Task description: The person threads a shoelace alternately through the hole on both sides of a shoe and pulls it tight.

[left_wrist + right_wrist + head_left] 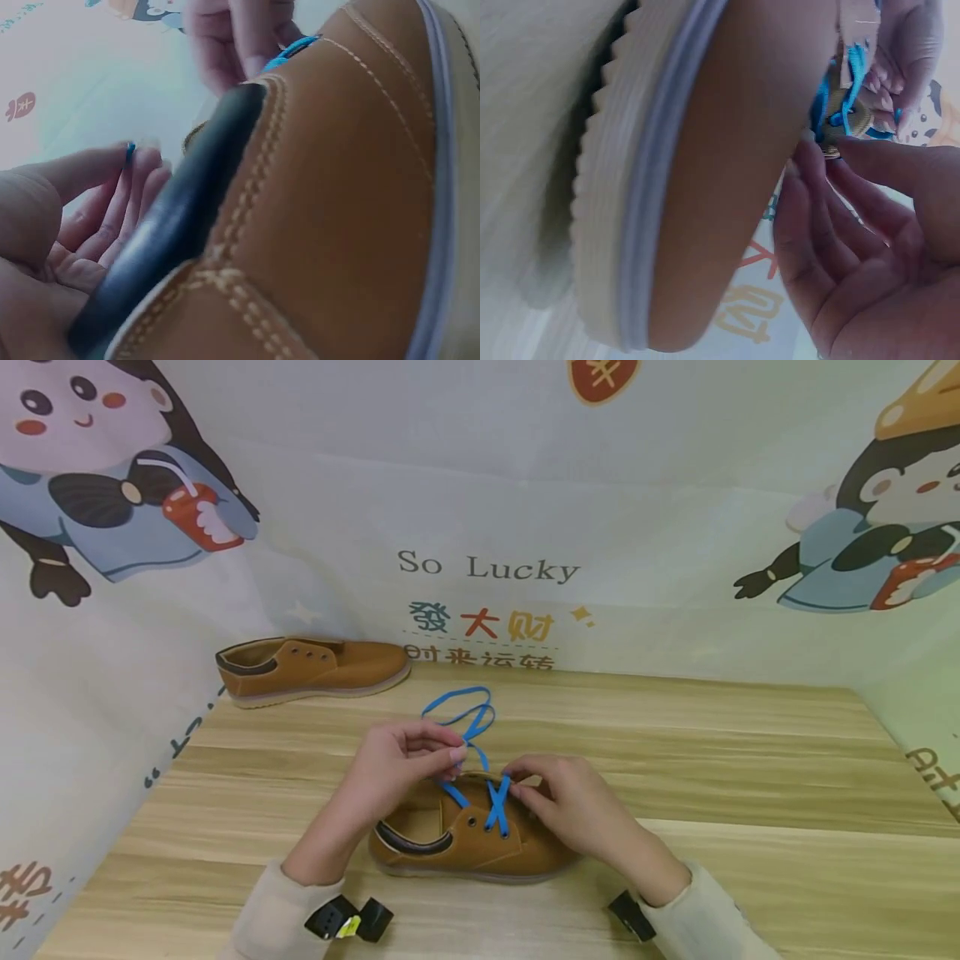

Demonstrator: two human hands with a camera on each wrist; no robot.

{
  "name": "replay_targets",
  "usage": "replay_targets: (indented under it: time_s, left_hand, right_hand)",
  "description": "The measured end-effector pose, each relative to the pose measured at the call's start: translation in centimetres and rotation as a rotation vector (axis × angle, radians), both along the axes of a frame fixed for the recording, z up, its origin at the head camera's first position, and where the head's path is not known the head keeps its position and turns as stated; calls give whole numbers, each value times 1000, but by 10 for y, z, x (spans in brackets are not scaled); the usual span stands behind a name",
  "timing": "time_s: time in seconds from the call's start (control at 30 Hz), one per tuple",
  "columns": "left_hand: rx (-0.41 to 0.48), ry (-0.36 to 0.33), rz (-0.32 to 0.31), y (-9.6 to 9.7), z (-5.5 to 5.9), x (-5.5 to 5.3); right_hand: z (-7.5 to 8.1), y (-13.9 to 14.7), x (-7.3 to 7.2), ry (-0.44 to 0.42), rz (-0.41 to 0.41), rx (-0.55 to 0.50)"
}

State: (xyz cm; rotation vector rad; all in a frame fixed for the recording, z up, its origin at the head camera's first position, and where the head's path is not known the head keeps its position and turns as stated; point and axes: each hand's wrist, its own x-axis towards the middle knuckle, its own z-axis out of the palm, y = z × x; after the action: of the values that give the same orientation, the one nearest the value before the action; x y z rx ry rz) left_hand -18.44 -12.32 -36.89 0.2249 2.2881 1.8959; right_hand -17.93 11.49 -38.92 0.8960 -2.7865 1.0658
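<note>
A brown lace-up shoe (480, 852) stands on the table with its toe to the right. Its blue shoelace (498, 806) crosses over the front eyelets. Above the shoe's opening my left hand (401, 764) pinches the lace between thumb and fingers; a blue bit shows at the fingertips in the left wrist view. The lace's loose length (457, 693) loops on the table beyond that hand. My right hand (573, 797) reaches over the toe side, thumb and fingertips pinching the shoe's ribbed tongue (855, 124) beside the lace. Much of the shoe's far side is hidden by my hands.
A second brown shoe (318, 672), its eyelets without a lace, stands at the back left against the printed cloth backdrop (495, 510). The wood-grain table (712, 760) reaches to the cloth at the back and sides.
</note>
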Motion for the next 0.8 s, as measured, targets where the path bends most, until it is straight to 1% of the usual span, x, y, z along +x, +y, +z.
replay_targets:
  time_s: [0.07, 0.13, 0.2, 0.27, 0.37, 0.47, 0.57, 0.7, 0.8]
  left_hand:
    - [-43, 16, -13, 1, -1, 2]
    - [-94, 26, -22, 2, -2, 4]
    - [-146, 41, -31, 4, -2, 5]
    - [-178, 65, -48, 4, -3, 6]
    - [-196, 90, -87, 6, -4, 6]
    - [-203, 98, -119, 7, -5, 8]
    - [-205, 89, -135, 7, -4, 10]
    - [-218, 79, -136, 8, -5, 11]
    - [-244, 65, -133, 9, -4, 12]
  right_hand:
    - [3, 0, 2, -1, 0, -21]
    - [4, -1, 6, 20, 15, -69]
    - [5, -4, 9, 68, 48, -117]
    - [5, -8, 12, 129, 93, -144]
    - [2, -13, 16, 172, 137, -127]
    - [-1, -17, 18, 158, 141, -59]
    - [-3, -19, 19, 120, 120, -20]
    - [-2, -19, 20, 58, 103, -34]
    - [-1, -19, 20, 32, 100, -52]
